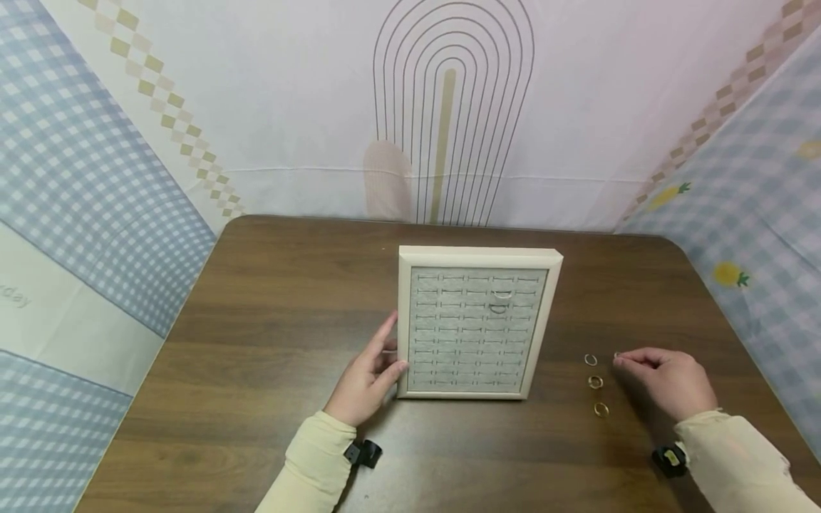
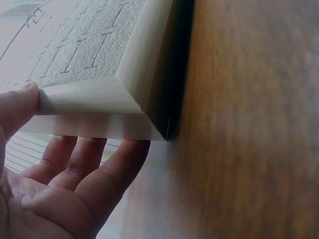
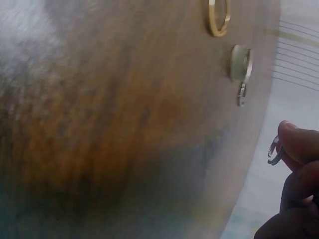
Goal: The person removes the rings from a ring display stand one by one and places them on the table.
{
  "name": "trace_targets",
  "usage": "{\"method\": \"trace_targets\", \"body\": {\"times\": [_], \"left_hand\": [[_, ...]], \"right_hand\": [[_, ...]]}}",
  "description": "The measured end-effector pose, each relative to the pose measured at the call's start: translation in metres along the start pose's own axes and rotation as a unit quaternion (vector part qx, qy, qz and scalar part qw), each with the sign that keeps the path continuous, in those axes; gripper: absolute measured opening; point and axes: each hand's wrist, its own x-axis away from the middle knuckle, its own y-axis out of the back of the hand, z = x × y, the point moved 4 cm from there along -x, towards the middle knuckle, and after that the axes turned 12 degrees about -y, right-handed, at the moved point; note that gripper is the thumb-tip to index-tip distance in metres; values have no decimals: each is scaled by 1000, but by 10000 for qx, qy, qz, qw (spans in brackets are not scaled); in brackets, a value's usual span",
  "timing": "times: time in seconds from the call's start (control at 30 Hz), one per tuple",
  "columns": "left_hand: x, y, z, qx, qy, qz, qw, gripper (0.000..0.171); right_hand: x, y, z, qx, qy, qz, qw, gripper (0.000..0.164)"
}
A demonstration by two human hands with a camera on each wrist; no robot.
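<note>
A ring display board (image 1: 477, 395) with a pale wooden frame and grey slotted padding stands tilted up on the table. Two rings sit in its upper right slots, a bright ring (image 1: 502, 296) and a darker ring (image 1: 497, 311) below. My left hand (image 1: 362, 385) grips the frame's left side, its thumb on the front and fingers against the outer edge in the left wrist view. Over to the right, my right hand (image 1: 673, 381) pinches a silver ring (image 3: 272, 160) between thumb and fingertip. Beside it lie a silver ring (image 1: 586, 358), a wide ring (image 1: 595, 387) and a gold ring (image 3: 213, 25).
The brown wooden table (image 1: 288, 313) has a rounded far edge. A white cloth with arch lines (image 1: 308, 107) hangs behind it, with blue checked cloth (image 1: 90, 128) on the left and more on the right.
</note>
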Motion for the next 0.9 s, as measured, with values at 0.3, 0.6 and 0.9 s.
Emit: {"method": "trace_targets", "body": {"times": [0.3,0.6,0.9], "left_hand": [[0,1,1,33,-55,-17,10000,79],[0,1,1,-19,-9,-26,10000,79],[0,1,1,-2,-73,-22,10000,79]], "right_hand": [[-6,-7,-6,-10,-177,231,9996,29],[-13,-14,-11,215,-224,499,9983,33],[-19,-15,-13,372,-227,724,9964,36]]}}
